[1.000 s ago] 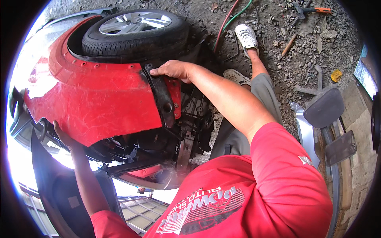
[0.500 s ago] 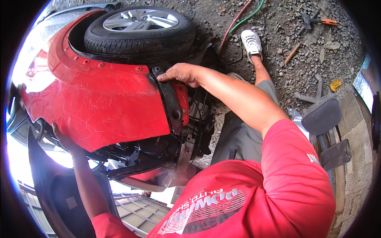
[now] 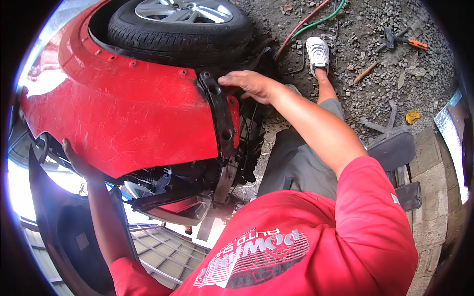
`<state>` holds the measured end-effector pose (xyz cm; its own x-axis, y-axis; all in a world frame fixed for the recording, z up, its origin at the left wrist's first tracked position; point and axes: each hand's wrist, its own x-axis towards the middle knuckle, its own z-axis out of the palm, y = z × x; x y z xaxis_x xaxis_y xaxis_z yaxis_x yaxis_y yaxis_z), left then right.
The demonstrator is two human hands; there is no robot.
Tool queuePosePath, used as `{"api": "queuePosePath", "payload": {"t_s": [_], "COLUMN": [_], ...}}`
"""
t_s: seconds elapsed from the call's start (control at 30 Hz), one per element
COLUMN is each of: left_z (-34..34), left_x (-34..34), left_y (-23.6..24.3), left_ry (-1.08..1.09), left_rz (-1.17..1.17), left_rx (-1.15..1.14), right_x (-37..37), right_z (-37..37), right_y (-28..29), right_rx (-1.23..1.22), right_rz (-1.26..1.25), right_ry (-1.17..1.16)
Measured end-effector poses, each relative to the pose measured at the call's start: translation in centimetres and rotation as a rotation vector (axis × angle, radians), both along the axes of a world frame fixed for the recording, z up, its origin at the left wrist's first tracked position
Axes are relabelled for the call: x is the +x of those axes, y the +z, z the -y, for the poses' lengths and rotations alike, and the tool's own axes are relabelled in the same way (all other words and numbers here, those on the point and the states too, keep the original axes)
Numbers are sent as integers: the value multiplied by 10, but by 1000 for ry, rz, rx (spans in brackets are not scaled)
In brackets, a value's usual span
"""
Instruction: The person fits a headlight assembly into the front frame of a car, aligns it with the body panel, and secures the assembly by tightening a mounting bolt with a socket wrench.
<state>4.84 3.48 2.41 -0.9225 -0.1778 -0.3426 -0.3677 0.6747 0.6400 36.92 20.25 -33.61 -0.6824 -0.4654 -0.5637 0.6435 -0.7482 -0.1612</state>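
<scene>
A scratched red car fender (image 3: 133,118) fills the left of the view, curving around a wheel (image 3: 182,44). My left hand (image 3: 81,163) grips the fender's lower edge; some of its fingers are hidden behind the panel. Along the fender's right edge runs a black bracket (image 3: 217,111) with round holes. My right hand (image 3: 249,85) is beside the bracket's upper end, fingers stretched out and nothing held in them. The fingertips are very close to the bracket; whether they touch it I cannot tell.
A black curved panel (image 3: 74,222) stands at the lower left. A hammer (image 3: 390,38), an orange-handled tool (image 3: 417,44) and a wooden stick (image 3: 365,72) lie on gravel. Red and green hoses (image 3: 316,22) cross the top. A low padded seat (image 3: 395,150) is at my right.
My right hand has come off the black bracket, its fingers straightening beside the bracket's upper end. My left hand keeps its place on the fender edge. The view has shifted slightly.
</scene>
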Motion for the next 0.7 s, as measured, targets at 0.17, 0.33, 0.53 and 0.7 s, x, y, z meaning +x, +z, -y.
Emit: {"api": "queuePosePath", "payload": {"t_s": [0.17,0.33,0.53,0.7], "left_z": [15,14,29,65], "left_x": [-11,-10,-27,-64], "left_y": [-2,-7,-18,-33], "left_ry": [-106,-178,-256,-732], "left_rz": [-23,-73,-200,-637], "left_rx": [99,170,174,-458], "right_x": [68,116,117,132], "right_z": [-14,-7,1,-13], "right_y": [-3,16,59,77], "right_rx": [61,-100,-30,217], "right_rz": [218,319,271,207], "right_ry": [14,67,169,252]}}
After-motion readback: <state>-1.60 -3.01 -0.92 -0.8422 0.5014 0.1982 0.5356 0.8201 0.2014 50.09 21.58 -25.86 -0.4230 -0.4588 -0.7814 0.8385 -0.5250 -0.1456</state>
